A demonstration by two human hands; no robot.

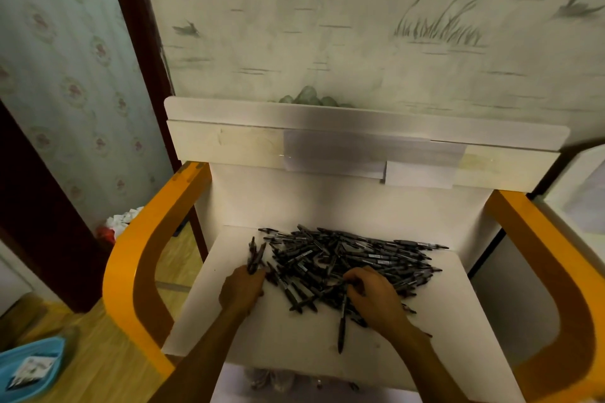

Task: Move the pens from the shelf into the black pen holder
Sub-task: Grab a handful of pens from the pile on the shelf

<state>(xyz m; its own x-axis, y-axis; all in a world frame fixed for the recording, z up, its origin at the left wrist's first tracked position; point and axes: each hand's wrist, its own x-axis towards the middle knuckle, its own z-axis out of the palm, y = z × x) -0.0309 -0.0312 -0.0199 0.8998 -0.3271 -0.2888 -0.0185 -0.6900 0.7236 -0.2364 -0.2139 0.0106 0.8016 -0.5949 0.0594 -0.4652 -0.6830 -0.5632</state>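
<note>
A big heap of black pens (347,262) lies on a white board (294,347) set across a chair seat. My left hand (240,288) grips a small bunch of pens (255,255) that stick up past its fingers, at the heap's left edge. My right hand (376,298) lies on the front of the heap with fingers curled around pens, and one pen (342,325) hangs down from it toward me. No black pen holder is in view.
Orange wooden armrests stand on the left (137,258) and right (556,271) of the board. A white panel (327,141) rises behind the heap against the wall. A blue basin (29,366) sits on the floor at bottom left.
</note>
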